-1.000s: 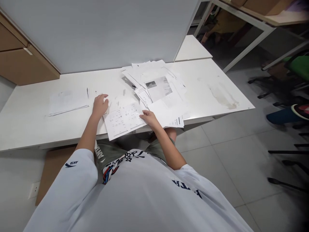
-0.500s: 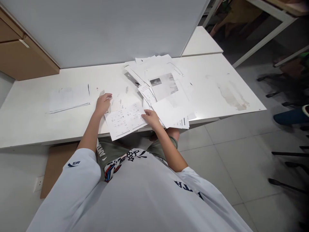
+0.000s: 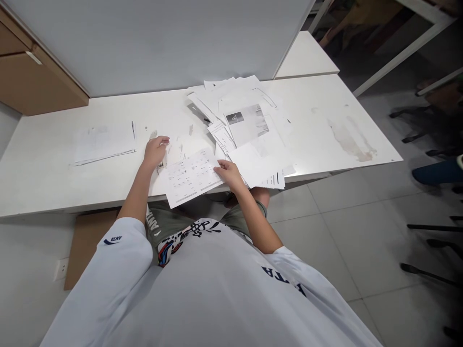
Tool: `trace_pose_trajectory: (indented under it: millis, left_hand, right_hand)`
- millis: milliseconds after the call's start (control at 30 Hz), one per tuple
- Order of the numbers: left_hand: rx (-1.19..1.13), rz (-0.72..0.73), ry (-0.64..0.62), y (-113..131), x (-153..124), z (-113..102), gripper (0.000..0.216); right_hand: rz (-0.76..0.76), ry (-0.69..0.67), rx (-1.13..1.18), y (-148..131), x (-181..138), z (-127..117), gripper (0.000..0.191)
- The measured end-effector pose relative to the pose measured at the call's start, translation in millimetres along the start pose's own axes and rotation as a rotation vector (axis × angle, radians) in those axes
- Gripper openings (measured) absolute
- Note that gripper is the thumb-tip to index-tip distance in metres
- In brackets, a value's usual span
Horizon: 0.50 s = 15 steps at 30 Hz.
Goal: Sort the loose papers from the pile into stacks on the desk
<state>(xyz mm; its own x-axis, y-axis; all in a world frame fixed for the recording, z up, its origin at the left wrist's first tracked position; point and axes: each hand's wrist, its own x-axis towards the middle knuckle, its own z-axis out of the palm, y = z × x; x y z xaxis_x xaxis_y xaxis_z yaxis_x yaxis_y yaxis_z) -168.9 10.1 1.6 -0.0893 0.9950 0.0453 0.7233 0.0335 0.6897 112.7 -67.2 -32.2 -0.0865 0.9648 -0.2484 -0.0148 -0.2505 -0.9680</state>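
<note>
A printed sheet of paper (image 3: 191, 178) lies tilted at the table's front edge, its near corner jutting out over my lap. My right hand (image 3: 229, 174) pinches its right edge between thumb and fingers. Beside the sheet's upper left corner, my left hand (image 3: 155, 152) is open with the fingers stretched to the right, and nothing shows in it. Right of the sheet spreads a messy heap of papers (image 3: 249, 164), with a grey-printed page (image 3: 248, 126) on it. A neater paper stack (image 3: 104, 142) rests to the left.
The white table (image 3: 307, 111) has a brownish stain on its right part. A grey panel (image 3: 181, 43) rises along the back, with a cardboard box (image 3: 43, 82) at the left. Chair legs (image 3: 430, 255) and a white table frame (image 3: 401, 58) stand at the right.
The view has shifted slightly. My right hand keeps its hold on the sheet, and my left hand stays almost in place at the sheet's left side.
</note>
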Motion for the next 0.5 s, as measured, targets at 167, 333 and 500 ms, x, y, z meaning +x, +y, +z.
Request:
trace_pose_trajectory:
  millis: [167, 333, 500]
  left_hand:
    - [0.034, 0.008, 0.003, 0.8, 0.5, 1.1, 0.036]
    - [0.057, 0.020, 0.028, 0.0, 0.7, 4.0, 0.035]
    - [0.037, 0.017, 0.033, 2.3, -1.5, 3.2, 0.034]
  right_hand:
    - [-0.018, 0.001, 0.012, 1.8, -0.1, -2.0, 0.033]
    - [-0.022, -0.010, 0.047, 3.4, 0.8, -3.4, 0.032]
    - [-0.016, 0.012, 0.045, 2.4, 2.7, -1.6, 0.030]
